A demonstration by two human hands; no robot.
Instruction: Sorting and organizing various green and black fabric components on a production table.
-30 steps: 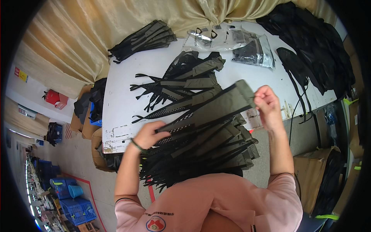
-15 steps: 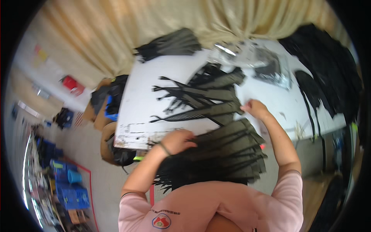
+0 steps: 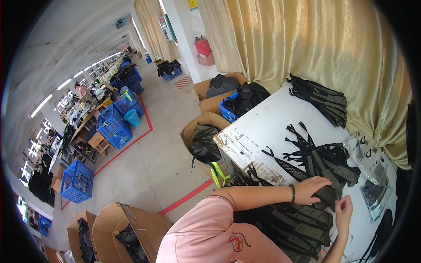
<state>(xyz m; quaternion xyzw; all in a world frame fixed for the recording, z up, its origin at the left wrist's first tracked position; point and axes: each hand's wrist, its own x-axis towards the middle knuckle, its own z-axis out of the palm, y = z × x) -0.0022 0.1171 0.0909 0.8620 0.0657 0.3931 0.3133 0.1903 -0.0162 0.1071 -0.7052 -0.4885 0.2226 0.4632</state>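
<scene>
My left hand (image 3: 310, 190), with a dark band at the wrist, lies fingers outstretched over a dark olive strap piece (image 3: 325, 195) on the table. My right hand (image 3: 344, 211) is beside it, its fingertips pinching the wide end of that strap piece. Below my left forearm, a fanned stack of similar strap pieces (image 3: 302, 223) hangs at the near table edge, partly hidden by my arm. More loose strap pieces (image 3: 313, 153) with black mesh and webbing tails lie just beyond my hands.
The white table (image 3: 254, 127) has a worn corner. Another strap bundle (image 3: 322, 98) lies by the gold curtain (image 3: 307, 35). Clear plastic bags (image 3: 372, 175) sit at right. Cardboard boxes (image 3: 188, 136) and a blue crate (image 3: 229, 108) with black goods stand left of the table.
The view has swung left, showing more of the workshop floor. My left hand has moved from above the near stack to the strap piece by my right hand.
</scene>
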